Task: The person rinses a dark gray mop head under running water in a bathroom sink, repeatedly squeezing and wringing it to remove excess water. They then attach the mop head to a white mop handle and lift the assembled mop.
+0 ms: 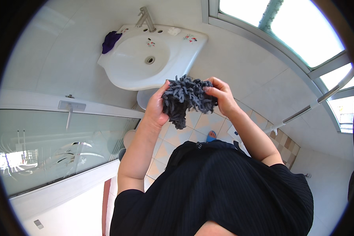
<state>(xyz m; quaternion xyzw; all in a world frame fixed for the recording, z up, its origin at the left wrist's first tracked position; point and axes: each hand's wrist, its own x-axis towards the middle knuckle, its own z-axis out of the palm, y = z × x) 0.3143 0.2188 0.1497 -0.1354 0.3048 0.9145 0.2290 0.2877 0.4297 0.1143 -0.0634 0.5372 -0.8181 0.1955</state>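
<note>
A dark grey chenille cloth or mop pad (pixel 188 94) with thick shaggy strands is held up before me by both hands. My left hand (pixel 157 106) grips its left end, thumb along the top edge. On the other end, my right hand (pixel 221 96) pinches the strands between thumb and fingers. Part of the pad hangs down near my left hand. Just beyond it stands a white ceramic washbasin (pixel 135 70) with floral decals and an open drain (pixel 150 60). A metal faucet (pixel 147 20) rises at the basin's back.
A dark purple cloth (pixel 110 41) drapes over the basin's left rim. A whitish lump (pixel 174 31) lies on its back ledge. At left is a frosted glass door (pixel 62 141) with a handle (pixel 70 109). A metal rail (pixel 306 106) slants at right below the window (pixel 306 32).
</note>
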